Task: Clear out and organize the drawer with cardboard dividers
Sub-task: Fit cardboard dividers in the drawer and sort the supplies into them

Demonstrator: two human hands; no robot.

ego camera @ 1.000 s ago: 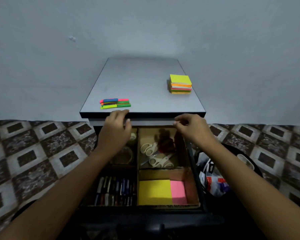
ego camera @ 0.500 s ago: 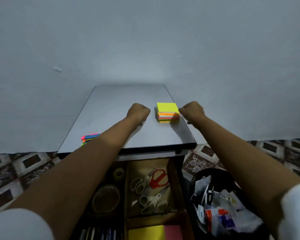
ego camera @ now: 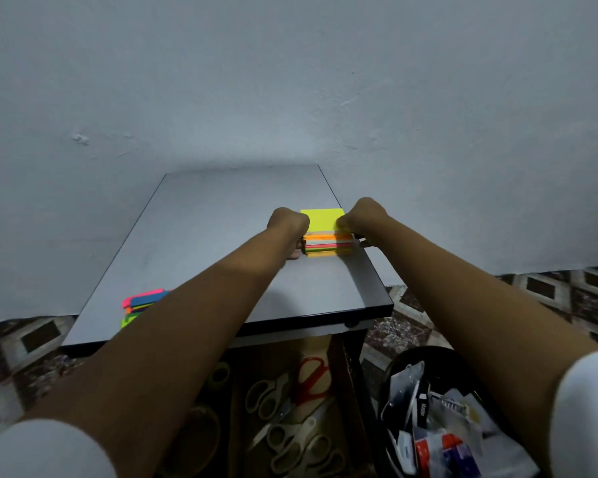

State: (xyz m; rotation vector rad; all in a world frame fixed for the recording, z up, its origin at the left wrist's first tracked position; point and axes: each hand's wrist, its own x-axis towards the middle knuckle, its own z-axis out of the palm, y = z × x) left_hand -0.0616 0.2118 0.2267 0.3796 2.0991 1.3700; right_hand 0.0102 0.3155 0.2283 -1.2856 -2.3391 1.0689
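The stack of sticky notes [ego camera: 327,236] sits on the tabletop [ego camera: 204,243], close to its right edge. My left grip [ego camera: 287,224] is closed on the stack's left side and my right grip [ego camera: 363,215] on its right side, so the stack lies between them. A pile of note strips [ego camera: 142,303] lies near the tabletop's front left corner, well apart from the stack. The wall [ego camera: 290,81] stands behind. Below the front edge the drawer [ego camera: 351,381] stands open: scissors [ego camera: 283,408] in the right compartment, tape rolls [ego camera: 221,374] left of the cardboard divider [ego camera: 235,405]. A bin [ego camera: 425,353] stands on the floor [ego camera: 32,339], right of the drawer.
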